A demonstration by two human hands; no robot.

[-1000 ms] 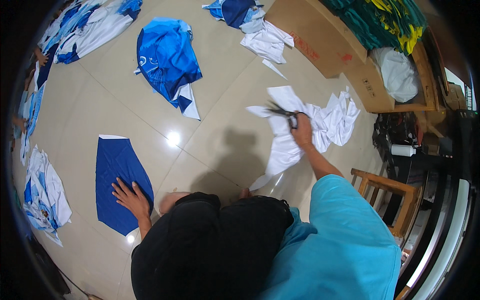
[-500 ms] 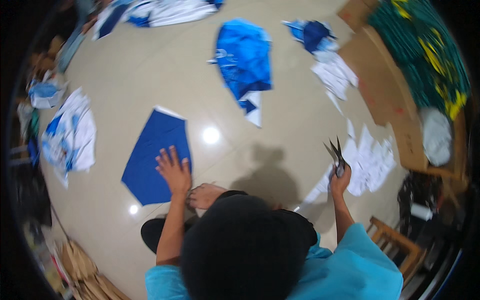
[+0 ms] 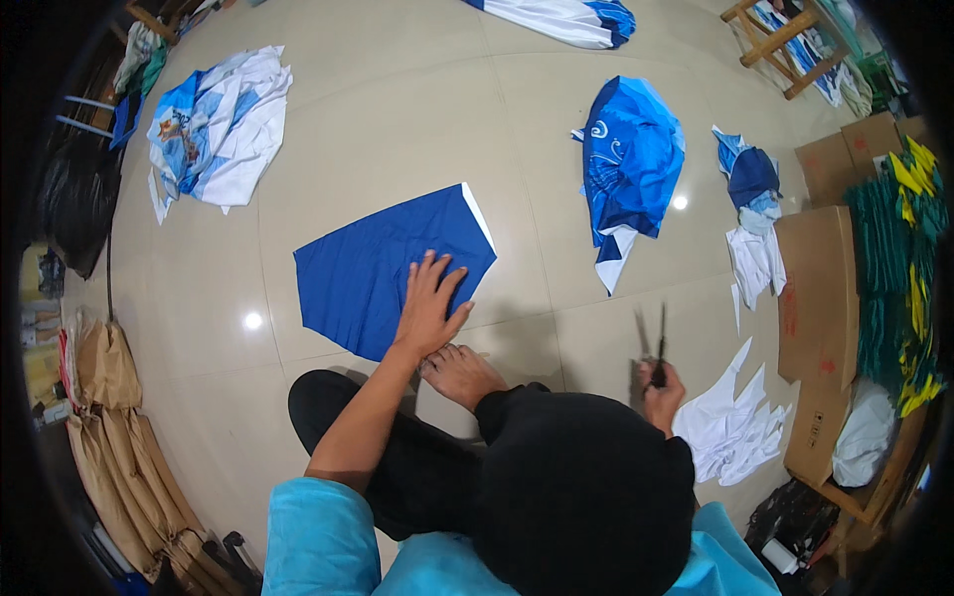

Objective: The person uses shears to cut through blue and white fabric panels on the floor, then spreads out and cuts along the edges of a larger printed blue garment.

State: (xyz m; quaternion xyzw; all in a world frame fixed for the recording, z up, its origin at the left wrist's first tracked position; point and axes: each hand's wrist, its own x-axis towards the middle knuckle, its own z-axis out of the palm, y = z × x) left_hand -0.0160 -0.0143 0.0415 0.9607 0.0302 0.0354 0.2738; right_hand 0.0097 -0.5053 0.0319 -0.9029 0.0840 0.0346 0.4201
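Note:
My left hand (image 3: 429,303) lies flat with fingers spread on the near edge of a dark blue fabric panel (image 3: 373,263) spread on the tiled floor. My right hand (image 3: 664,389) grips black scissors (image 3: 657,343), blades pointing up and away, held above the floor left of a pile of white fabric scraps (image 3: 730,422). A bare foot (image 3: 462,372) and black trouser legs sit just below my left hand. My head covering hides the lower middle.
A blue patterned garment (image 3: 631,164) lies ahead on the right, a blue-and-white heap (image 3: 221,124) at far left. Cardboard boxes (image 3: 815,298) with green and yellow cloth (image 3: 899,268) line the right side. Brown paper bags (image 3: 109,397) stand at left, a wooden stool (image 3: 780,40) far right.
The view has swung left, bringing the blue panel to the centre. My right hand with the scissors has left the white scraps and come closer to my body. My left hand stays on the blue panel.

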